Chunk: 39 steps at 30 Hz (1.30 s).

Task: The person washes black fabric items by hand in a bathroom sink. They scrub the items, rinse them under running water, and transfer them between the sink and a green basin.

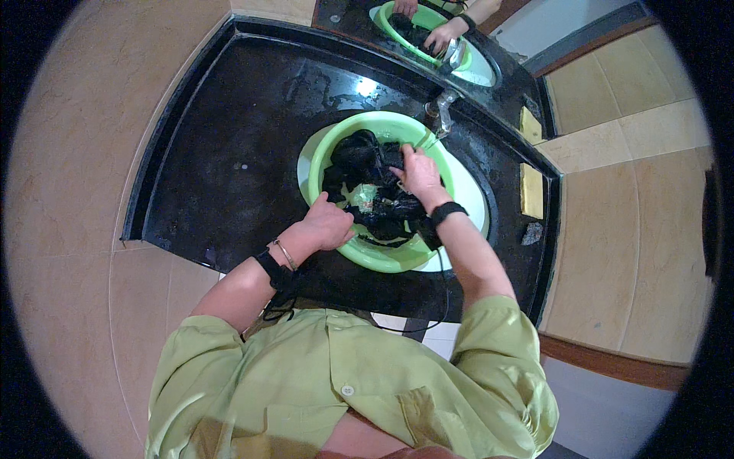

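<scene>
A light green plastic basin (375,264) rests on a white washbasin (471,201) set in the dark countertop. Dark wet cloth (355,158) fills much of it, with a little water showing near its middle. My left hand (330,222) is at the basin's near left rim, fingers curled; whether it grips the rim or cloth cannot be told. Over the right part of the basin, my right hand (421,172) has its thumb and fingers on the dark cloth. Beside the right hand, a metal tap (442,109) has a thin stream of water under its spout.
The black stone countertop (229,143) has wet patches and a raised edge. Behind the tap, a mirror (516,74) reflects the basin and hands. A yellow block (531,191) and a grey lump (532,233) lie at the right edge. A thin black cable (447,292) hangs near my right forearm.
</scene>
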Each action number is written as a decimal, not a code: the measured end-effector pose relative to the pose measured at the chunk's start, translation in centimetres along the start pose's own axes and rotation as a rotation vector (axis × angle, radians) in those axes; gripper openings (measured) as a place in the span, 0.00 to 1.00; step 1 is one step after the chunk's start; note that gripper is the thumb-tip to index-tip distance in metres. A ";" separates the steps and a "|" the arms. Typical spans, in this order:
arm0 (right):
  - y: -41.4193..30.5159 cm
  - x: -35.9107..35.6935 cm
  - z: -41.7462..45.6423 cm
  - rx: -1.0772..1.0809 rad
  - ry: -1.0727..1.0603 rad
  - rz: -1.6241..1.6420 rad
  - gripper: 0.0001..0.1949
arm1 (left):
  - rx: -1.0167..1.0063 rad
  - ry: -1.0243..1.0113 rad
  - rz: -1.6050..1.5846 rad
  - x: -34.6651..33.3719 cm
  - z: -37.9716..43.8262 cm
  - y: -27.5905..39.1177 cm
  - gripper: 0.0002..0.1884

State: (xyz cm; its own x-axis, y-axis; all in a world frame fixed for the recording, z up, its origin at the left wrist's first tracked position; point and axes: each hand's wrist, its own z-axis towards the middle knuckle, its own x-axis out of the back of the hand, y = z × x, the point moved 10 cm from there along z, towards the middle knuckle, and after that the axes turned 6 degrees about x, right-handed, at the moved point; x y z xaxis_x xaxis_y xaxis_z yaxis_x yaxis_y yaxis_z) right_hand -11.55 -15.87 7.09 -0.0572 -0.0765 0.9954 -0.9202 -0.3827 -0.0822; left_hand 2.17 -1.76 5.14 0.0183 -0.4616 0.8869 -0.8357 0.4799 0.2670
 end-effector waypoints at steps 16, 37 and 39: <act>0.3 1.9 -7.5 -0.179 0.194 0.490 0.37 | -0.017 -0.018 -0.052 0.7 -0.1 0.2 0.16; -3.2 2.0 0.8 -0.003 0.005 0.143 0.22 | -0.017 0.010 -0.046 0.5 -0.4 0.1 0.16; -3.5 5.2 -0.8 0.111 0.111 0.090 0.29 | -0.017 0.047 -0.066 0.6 -0.2 0.1 0.16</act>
State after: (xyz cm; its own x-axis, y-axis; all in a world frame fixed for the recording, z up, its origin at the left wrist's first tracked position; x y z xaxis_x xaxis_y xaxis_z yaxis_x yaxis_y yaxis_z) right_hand -8.96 -14.22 12.54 -0.1856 -0.0153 0.9825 -0.8611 -0.4790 -0.1702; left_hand 2.17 -1.85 5.76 0.0994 -0.4574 0.8837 -0.8225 0.4620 0.3317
